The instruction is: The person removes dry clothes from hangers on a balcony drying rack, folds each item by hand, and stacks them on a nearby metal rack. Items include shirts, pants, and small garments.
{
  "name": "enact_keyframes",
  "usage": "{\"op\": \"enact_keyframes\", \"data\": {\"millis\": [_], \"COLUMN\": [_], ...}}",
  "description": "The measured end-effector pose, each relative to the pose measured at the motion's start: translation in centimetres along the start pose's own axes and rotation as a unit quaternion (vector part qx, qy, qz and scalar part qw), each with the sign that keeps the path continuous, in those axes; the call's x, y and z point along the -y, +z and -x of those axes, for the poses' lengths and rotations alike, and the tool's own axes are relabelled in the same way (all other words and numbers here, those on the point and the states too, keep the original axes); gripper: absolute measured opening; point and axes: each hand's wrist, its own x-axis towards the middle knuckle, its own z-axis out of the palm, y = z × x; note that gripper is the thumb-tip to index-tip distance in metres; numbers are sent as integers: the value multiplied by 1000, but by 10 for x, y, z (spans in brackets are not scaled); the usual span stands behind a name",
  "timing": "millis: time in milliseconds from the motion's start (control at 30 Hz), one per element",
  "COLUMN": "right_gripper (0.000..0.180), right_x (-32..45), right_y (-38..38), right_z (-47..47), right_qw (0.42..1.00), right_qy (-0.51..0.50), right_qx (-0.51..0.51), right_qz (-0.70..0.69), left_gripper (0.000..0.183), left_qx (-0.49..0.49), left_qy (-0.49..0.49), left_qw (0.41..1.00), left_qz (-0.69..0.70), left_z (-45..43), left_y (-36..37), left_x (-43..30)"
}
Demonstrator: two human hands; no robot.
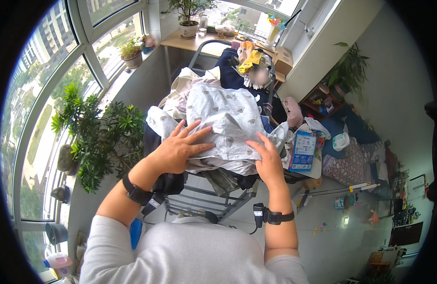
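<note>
A light grey garment (223, 101) with small brown prints lies spread over a heap of clothes before me. My left hand (184, 143) rests on its left part, palm down, fingers apart. On the right, my right hand (268, 154) touches the near right part with thumb and fingers spread. Between the hands the cloth is bunched into a raised fold. Cream and pale pink clothes (183, 87) lie beyond its left side. An olive-grey garment (222, 181) hangs from the near edge, below the printed cloth.
A grey metal rack frame (207, 198) stands under the heap. More clothes, with a yellow piece (250, 61), are piled at the far end. A leafy plant (108, 138) grows close on the left. A blue-and-white printed packet (303, 151) lies at the right, beside a pink cloth item (293, 112).
</note>
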Motion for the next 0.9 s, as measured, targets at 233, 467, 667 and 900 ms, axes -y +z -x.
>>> {"op": "enact_keyframes", "data": {"millis": [233, 467, 667, 900], "right_gripper": [38, 102, 96, 42], "right_x": [41, 26, -34, -132], "right_y": [-12, 35, 19, 3], "right_z": [-22, -34, -2, 12], "right_qw": [983, 978, 997, 679], "right_qy": [-155, -5, -54, 477], "right_qx": [-46, 140, -55, -112], "right_qz": [-91, 157, -18, -547], "left_gripper": [41, 129, 107, 57], "left_qx": [-145, 36, -148, -254], "left_qy": [129, 30, -29, -584], "left_qw": [948, 999, 984, 657], "left_qz": [251, -6, 96, 403], "left_z": [-48, -67, -22, 68], "left_y": [-1, 48, 26, 51], "left_x": [30, 13, 26, 113]}}
